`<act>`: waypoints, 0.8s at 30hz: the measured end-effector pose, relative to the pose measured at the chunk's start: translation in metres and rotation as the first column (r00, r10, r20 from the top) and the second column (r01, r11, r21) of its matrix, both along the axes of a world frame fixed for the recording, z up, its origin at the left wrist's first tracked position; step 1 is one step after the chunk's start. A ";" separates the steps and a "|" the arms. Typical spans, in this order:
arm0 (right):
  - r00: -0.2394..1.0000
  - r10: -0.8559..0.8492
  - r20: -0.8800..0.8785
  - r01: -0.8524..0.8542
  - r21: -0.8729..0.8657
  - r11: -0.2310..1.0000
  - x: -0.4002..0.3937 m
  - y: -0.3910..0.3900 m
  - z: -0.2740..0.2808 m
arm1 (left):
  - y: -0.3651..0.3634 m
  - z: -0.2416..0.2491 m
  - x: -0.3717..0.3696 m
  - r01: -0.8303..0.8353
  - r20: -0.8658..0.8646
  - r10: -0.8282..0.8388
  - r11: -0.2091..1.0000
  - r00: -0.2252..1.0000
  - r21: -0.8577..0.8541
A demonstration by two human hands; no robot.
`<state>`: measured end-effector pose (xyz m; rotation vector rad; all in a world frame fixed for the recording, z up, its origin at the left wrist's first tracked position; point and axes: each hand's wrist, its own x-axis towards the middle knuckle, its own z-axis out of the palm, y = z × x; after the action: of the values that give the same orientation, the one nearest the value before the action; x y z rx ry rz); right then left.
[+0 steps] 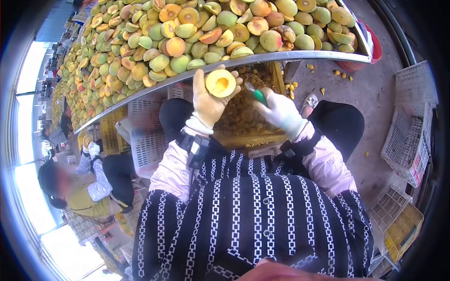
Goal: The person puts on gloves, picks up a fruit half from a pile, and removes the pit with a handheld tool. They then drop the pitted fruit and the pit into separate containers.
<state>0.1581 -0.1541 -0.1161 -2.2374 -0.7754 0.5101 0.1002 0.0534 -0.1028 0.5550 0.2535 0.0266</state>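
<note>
My left hand (pixel 206 104), in a pale work glove, holds up a halved peach (pixel 213 89) with its cut side towards me. A rounded hollow shows in the middle of the yellow flesh, without a stone. To its right, my gloved right hand (pixel 284 114) is closed round a small green-handled knife (pixel 259 96). The short metal tip points up and left, near the peach half but apart from it; motion blurs its exact shape. Beyond both hands lies a large heap of peach halves (pixel 206 35) on a metal-edged table (pixel 300 55).
Below my hands stands a wooden crate (pixel 253 140) with brownish peach stones or scraps (pixel 248 114). A white plastic crate (pixel 149 152) is at my left, with a co-worker (pixel 91 194) beyond. Stacked crates (pixel 408 140) stand at right. Fruit pieces (pixel 336 73) lie on the floor near a red tub (pixel 375 44).
</note>
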 end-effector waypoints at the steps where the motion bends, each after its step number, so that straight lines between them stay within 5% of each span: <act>1: 0.995 -0.075 -0.071 0.086 0.169 0.982 -0.001 0.001 -0.001 | -0.003 0.003 -0.003 0.049 0.054 -0.046 0.997 0.997 -0.054; 3: 0.957 -0.158 -0.244 0.234 0.326 0.916 0.000 0.003 0.002 | -0.016 0.007 -0.005 0.058 0.007 -0.058 0.997 0.998 -0.049; 6: 0.967 -0.115 -0.229 0.220 0.517 0.827 0.001 0.009 -0.007 | -0.028 0.002 -0.009 0.241 -0.115 -0.231 0.967 0.966 0.081; 8: 0.752 0.138 -0.645 0.274 0.495 0.824 0.006 0.004 0.000 | -0.015 -0.010 -0.003 0.552 -0.016 -0.552 0.834 0.833 0.002; 12: 0.600 0.208 -0.773 0.370 0.499 0.784 0.001 0.005 0.000 | -0.012 -0.013 0.001 0.676 0.130 -0.670 0.737 0.731 0.002; 14: 0.549 0.221 -0.806 0.438 0.502 0.746 -0.001 0.003 -0.002 | -0.049 0.010 -0.010 0.118 -0.138 -0.097 0.981 0.986 0.155; 16: 0.517 0.176 -0.838 0.516 0.469 0.717 -0.003 0.000 0.000 | -0.057 -0.002 -0.019 0.116 -0.009 -0.116 0.983 0.993 0.142; 18: 0.515 0.184 -0.837 0.484 0.461 0.744 -0.002 -0.004 -0.001 | -0.073 -0.004 -0.029 -0.042 -0.010 0.053 0.884 0.999 0.466; 20: 0.503 0.206 -0.839 0.442 0.455 0.773 -0.007 -0.006 -0.005 | -0.066 -0.009 -0.034 -0.086 0.000 0.097 0.883 0.995 0.461; 22: 0.948 -0.072 -0.310 0.210 0.442 0.872 -0.014 -0.011 -0.009 | -0.047 -0.014 -0.036 0.171 -0.273 -0.011 0.804 0.962 0.570; 24: 0.994 -0.109 0.011 0.101 0.316 0.944 -0.011 -0.018 0.000 | -0.037 -0.012 -0.037 0.283 -0.321 -0.109 0.776 0.941 0.564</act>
<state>0.1469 -0.1720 -0.1166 -1.9784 -0.6935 0.2808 0.0629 0.0162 -0.1146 1.2348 0.4602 -0.1847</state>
